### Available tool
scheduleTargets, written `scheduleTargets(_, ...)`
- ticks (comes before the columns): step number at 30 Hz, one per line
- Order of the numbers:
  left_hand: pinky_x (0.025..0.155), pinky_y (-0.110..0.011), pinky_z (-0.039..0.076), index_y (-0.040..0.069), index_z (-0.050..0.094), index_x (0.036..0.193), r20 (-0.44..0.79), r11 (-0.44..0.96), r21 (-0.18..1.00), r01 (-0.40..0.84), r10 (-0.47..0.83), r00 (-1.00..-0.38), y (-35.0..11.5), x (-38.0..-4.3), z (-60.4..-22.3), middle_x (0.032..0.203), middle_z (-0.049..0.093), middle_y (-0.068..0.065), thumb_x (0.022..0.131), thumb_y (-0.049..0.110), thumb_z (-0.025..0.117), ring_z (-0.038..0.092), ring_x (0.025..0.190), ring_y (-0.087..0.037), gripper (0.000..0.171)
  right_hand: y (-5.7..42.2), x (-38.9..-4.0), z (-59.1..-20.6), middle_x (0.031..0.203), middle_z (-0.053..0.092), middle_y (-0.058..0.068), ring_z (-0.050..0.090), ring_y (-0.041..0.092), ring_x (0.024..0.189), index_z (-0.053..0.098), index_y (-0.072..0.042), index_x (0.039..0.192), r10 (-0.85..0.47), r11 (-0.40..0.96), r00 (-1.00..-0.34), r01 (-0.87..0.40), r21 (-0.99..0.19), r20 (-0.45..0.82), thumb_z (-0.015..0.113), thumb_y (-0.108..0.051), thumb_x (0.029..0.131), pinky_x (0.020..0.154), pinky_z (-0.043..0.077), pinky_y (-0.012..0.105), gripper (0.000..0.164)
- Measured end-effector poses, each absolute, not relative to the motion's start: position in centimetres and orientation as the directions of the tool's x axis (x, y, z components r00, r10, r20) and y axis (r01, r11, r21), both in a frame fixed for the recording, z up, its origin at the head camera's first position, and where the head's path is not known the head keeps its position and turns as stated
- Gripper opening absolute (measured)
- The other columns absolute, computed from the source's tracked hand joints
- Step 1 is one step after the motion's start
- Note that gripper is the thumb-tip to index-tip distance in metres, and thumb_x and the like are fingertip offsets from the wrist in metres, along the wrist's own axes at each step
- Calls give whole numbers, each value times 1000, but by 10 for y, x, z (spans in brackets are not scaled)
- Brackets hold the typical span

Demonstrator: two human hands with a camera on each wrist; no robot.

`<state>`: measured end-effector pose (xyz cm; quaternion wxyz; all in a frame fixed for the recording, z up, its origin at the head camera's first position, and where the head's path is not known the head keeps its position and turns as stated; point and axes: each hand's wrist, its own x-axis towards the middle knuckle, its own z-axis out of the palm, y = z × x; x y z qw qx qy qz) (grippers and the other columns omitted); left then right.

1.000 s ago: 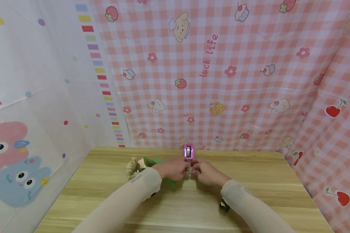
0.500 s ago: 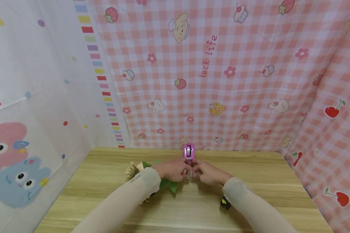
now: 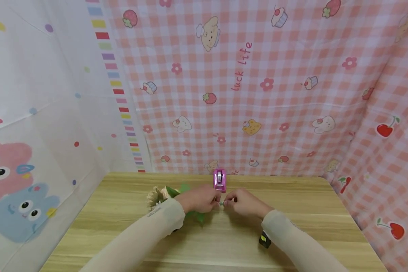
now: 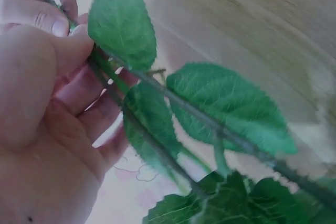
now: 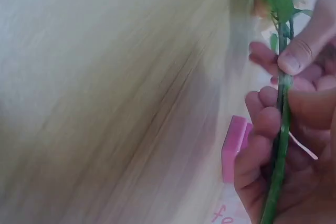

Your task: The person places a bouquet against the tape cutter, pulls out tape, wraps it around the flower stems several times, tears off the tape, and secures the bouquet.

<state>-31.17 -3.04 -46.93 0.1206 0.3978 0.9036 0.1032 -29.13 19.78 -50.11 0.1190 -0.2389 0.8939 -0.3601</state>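
Note:
A bunch of artificial flowers lies under and beside my left forearm, its cream blooms (image 3: 155,197) showing at the left in the head view. My left hand (image 3: 201,199) pinches the green stems (image 4: 194,111) between thumb and fingers, just below the leaves (image 4: 226,106). Close by on the right, my right hand (image 3: 246,203) holds the bare lower part of the stems (image 5: 283,135), thumb on one side and curled fingers on the other. Between the hands the stems look glossy; whether tape is on them I cannot tell. Behind both hands stands a pink tape dispenser (image 3: 219,181).
The wooden table (image 3: 292,192) reaches back to a pink checked cloth (image 3: 285,102). Patterned cloths also hang at the left and right sides. A small black device (image 3: 264,239) with a yellow mark sits at the right wrist.
My hands shift slightly around the stems and the fingers change position. The gap between them stays small. The tape dispenser stays in place.

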Motion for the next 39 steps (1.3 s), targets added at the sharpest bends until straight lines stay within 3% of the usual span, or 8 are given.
scheduleTargets(4, 69, -21, 52, 16, 74, 94, -85, 646, 240, 724, 757, -647, -31, -312, -474, 86, 71, 8, 108, 18, 72, 58, 72, -4, 14, 200, -290, -502, 90, 80, 3, 60, 13, 76, 83, -11, 100, -509, 597, -855, -267, -757, -100, 59, -23, 115, 68, 49, 27, 30)
scheduleTargets(11, 70, -21, 54, 19, 77, 93, -59, 657, 204, 726, 749, -660, -30, -311, -476, 84, 74, 10, 107, 25, 75, 61, 71, -1, 15, 200, -290, -508, 74, 59, -4, 47, 9, 64, 77, -5, 91, -512, 611, -853, -285, -739, -95, 57, -21, 116, 57, 39, 22, 36)
scheduleTargets(17, 75, -22, 58, 17, 84, 102, -71, 660, 210, 722, 747, -662, -30, -312, -479, 88, 78, 9, 109, 26, 73, 63, 74, 0, 16, 201, -290, -510, 77, 64, -1, 48, 7, 65, 80, -5, 95, -522, 600, -851, -324, -732, -52, 60, -18, 114, 57, 40, 21, 30)
scheduleTargets(22, 70, -21, 55, 14, 86, 104, -90, 656, 261, 708, 747, -659, -30, -312, -477, 84, 77, 9, 109, 24, 71, 61, 69, -1, 19, 203, -289, -509, 89, 76, 4, 56, 8, 73, 85, -7, 106, -521, 595, -854, -365, -716, 3, 64, -17, 113, 65, 49, 24, 25)
scheduleTargets(28, 61, -20, 50, 9, 83, 95, -120, 657, 362, 661, 736, -666, -29, -315, -468, 71, 67, 10, 111, 23, 68, 55, 59, -2, 26, 206, -291, -508, 111, 85, 6, 67, 9, 89, 87, -8, 115, -494, 612, -867, -400, -682, 65, 69, -16, 110, 79, 57, 26, 20)
scheduleTargets(34, 53, -22, 40, 12, 70, 79, -221, 698, 416, 583, 699, -680, -25, -323, -468, 60, 48, 11, 116, 31, 58, 44, 52, -4, 44, 205, -293, -510, 109, 85, 6, 67, 7, 87, 87, -11, 117, -487, 610, -867, -423, -670, 105, 71, -17, 108, 77, 57, 25, 19)
scheduleTargets(39, 52, -22, 39, 12, 66, 75, -288, 727, 446, 522, 669, -685, -24, -325, -465, 60, 52, 9, 116, 31, 59, 43, 52, -6, 46, 204, -293, -513, 107, 84, 5, 64, 6, 84, 87, -10, 115, -486, 592, -864, -435, -679, 129, 72, -16, 108, 75, 55, 23, 18)
